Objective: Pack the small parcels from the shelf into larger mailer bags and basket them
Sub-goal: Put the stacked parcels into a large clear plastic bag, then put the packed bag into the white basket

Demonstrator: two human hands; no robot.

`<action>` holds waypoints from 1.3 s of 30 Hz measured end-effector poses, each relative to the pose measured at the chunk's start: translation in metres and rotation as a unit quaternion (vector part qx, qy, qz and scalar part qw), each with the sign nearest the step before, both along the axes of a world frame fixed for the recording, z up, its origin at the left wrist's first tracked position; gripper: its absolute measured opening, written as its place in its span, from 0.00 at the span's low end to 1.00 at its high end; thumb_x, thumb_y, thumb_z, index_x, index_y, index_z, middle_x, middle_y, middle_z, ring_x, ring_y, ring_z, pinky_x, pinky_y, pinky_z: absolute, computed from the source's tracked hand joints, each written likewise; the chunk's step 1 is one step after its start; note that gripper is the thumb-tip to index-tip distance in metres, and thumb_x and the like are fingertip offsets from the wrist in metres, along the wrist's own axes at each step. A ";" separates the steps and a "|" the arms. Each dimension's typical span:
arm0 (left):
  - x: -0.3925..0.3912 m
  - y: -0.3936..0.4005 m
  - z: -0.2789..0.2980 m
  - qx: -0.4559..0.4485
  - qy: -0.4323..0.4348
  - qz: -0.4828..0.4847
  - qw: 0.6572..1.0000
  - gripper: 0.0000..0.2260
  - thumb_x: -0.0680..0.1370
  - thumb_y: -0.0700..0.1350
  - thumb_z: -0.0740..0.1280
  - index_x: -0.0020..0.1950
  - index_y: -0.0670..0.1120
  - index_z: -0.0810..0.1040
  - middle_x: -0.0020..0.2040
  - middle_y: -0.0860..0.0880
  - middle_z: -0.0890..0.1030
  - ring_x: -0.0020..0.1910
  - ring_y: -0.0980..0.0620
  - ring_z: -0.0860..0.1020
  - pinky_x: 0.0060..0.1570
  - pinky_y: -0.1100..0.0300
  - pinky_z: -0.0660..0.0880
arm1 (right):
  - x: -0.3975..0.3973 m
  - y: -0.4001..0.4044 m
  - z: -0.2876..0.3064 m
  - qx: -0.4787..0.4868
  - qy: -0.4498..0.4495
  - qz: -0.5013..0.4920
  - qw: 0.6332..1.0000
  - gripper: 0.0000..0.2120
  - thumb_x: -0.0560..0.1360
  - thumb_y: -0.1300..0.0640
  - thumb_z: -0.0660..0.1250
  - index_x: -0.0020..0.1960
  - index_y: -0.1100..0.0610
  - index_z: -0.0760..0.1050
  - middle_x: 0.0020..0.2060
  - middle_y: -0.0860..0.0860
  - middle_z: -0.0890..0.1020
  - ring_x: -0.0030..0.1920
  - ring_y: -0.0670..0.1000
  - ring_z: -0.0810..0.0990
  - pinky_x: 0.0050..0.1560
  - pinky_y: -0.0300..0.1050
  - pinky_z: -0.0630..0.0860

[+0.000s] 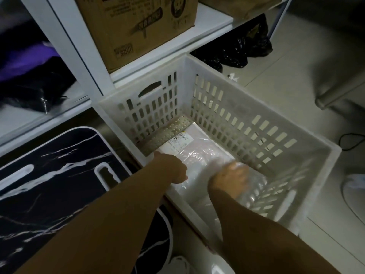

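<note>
Both hands down inside white slotted basket (pixel 227 107), on the mailer bag (pixel 197 155) lying flat on its floor. Left hand (pixel 173 169) at bag's near-left edge, fingers hidden under/behind edge, cannot tell if gripping or just pressing. Right hand (pixel 229 178) on the clear crinkled end of bag, fingers curled down into plastic, looks like grasping it; motion blur. Printed label (pixel 179 140) faces up at far end of bag. Basket sits on pale tiled floor (pixel 296 76), pushed against white shelf unit (pixel 83 56). Cardboard box (pixel 138 26) on shelf just behind basket. Black plastic bags (pixel 243 48) under shelf, beyond basket. Black marbled board (pixel 59 165) left of basket, near left forearm. Black cable (pixel 349 141) on floor at right. Dim room.
</note>
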State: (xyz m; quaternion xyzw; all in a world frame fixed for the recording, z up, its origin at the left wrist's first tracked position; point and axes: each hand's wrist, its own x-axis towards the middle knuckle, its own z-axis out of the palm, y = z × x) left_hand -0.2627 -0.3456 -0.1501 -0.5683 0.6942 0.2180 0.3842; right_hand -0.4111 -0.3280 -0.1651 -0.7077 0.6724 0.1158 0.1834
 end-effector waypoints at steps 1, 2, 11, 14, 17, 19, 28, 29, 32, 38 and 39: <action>-0.001 0.001 0.001 -0.008 0.014 -0.004 1.000 0.25 0.82 0.60 0.48 0.78 0.54 0.54 0.78 0.47 0.57 0.75 0.42 0.58 0.72 0.39 0.55 | 0.001 -0.006 -0.009 -0.025 -0.017 -0.004 1.000 0.32 0.81 0.48 0.56 0.78 0.55 0.44 0.76 0.61 0.52 0.76 0.63 0.50 0.74 0.59 0.56; 0.000 0.002 0.000 -0.014 0.012 -0.004 1.000 0.25 0.82 0.60 0.49 0.78 0.55 0.55 0.78 0.47 0.58 0.75 0.42 0.59 0.71 0.39 0.55 | 0.004 -0.013 -0.025 -0.043 -0.035 0.035 0.998 0.35 0.79 0.43 0.58 0.78 0.49 0.43 0.77 0.59 0.49 0.77 0.63 0.48 0.74 0.62 0.54; 0.002 -0.001 -0.006 -0.080 0.037 -0.006 0.996 0.23 0.82 0.59 0.52 0.76 0.58 0.55 0.74 0.47 0.65 0.71 0.43 0.66 0.67 0.40 0.60 | 0.009 -0.011 -0.117 0.200 0.030 0.196 0.960 0.57 0.63 0.37 0.77 0.74 0.31 0.36 0.75 0.50 0.28 0.74 0.72 0.38 0.67 0.72 0.63; 0.002 -0.001 -0.007 -0.090 0.054 0.004 0.994 0.24 0.81 0.60 0.52 0.76 0.59 0.54 0.75 0.48 0.64 0.71 0.43 0.65 0.67 0.40 0.60 | 0.011 -0.015 -0.118 0.222 0.025 0.174 0.959 0.60 0.63 0.44 0.80 0.74 0.32 0.35 0.73 0.50 0.26 0.73 0.71 0.34 0.67 0.74 0.62; 0.002 -0.001 -0.007 -0.093 0.061 0.008 0.994 0.24 0.81 0.61 0.51 0.76 0.58 0.55 0.74 0.47 0.66 0.70 0.43 0.66 0.67 0.41 0.61 | 0.013 -0.012 -0.125 0.211 0.040 0.171 0.961 0.61 0.63 0.45 0.80 0.74 0.32 0.35 0.73 0.51 0.25 0.73 0.71 0.33 0.65 0.76 0.61; 0.001 -0.001 -0.005 -0.102 0.064 0.008 0.993 0.23 0.81 0.60 0.52 0.76 0.57 0.56 0.72 0.47 0.68 0.69 0.43 0.68 0.66 0.42 0.62 | 0.015 -0.010 -0.126 0.204 0.050 0.177 0.961 0.61 0.63 0.45 0.80 0.74 0.33 0.34 0.73 0.52 0.26 0.73 0.72 0.34 0.65 0.75 0.62; -0.003 0.003 0.012 -0.180 0.130 0.040 0.974 0.20 0.81 0.55 0.55 0.73 0.52 0.65 0.65 0.46 0.73 0.65 0.45 0.72 0.63 0.49 0.66 | 0.014 -0.036 -0.093 0.188 -0.022 0.182 0.965 0.49 0.69 0.36 0.71 0.77 0.39 0.41 0.76 0.58 0.42 0.71 0.66 0.63 0.69 0.56 0.68; -0.004 0.005 0.017 -0.202 0.147 0.049 0.967 0.19 0.81 0.54 0.56 0.72 0.51 0.67 0.64 0.46 0.74 0.64 0.45 0.72 0.63 0.49 0.67 | 0.013 -0.037 -0.086 0.179 -0.032 0.178 0.967 0.46 0.71 0.39 0.70 0.78 0.41 0.43 0.76 0.59 0.44 0.72 0.65 0.63 0.70 0.55 0.67; -0.003 0.009 0.036 -0.241 0.196 0.090 0.946 0.18 0.82 0.52 0.56 0.71 0.49 0.68 0.66 0.46 0.73 0.66 0.45 0.71 0.65 0.50 0.68 | 0.015 -0.038 -0.055 0.121 -0.051 0.168 0.977 0.35 0.77 0.43 0.64 0.78 0.46 0.52 0.73 0.60 0.60 0.69 0.62 0.67 0.68 0.52 0.67; 0.009 0.036 0.083 -0.249 0.230 0.134 0.931 0.20 0.83 0.47 0.55 0.75 0.48 0.63 0.73 0.46 0.67 0.71 0.46 0.66 0.70 0.51 0.63 | 0.029 -0.034 0.020 -0.070 -0.089 0.139 0.984 0.16 0.82 0.48 0.56 0.60 0.57 0.75 0.57 0.57 0.80 0.56 0.59 0.78 0.51 0.46 0.72; 0.011 0.041 0.091 -0.256 0.235 0.142 0.927 0.20 0.83 0.47 0.55 0.75 0.48 0.63 0.73 0.46 0.67 0.71 0.46 0.66 0.71 0.52 0.62 | 0.031 -0.033 0.034 -0.094 -0.089 0.145 0.981 0.15 0.82 0.48 0.55 0.55 0.57 0.75 0.54 0.57 0.81 0.53 0.59 0.78 0.47 0.46 0.71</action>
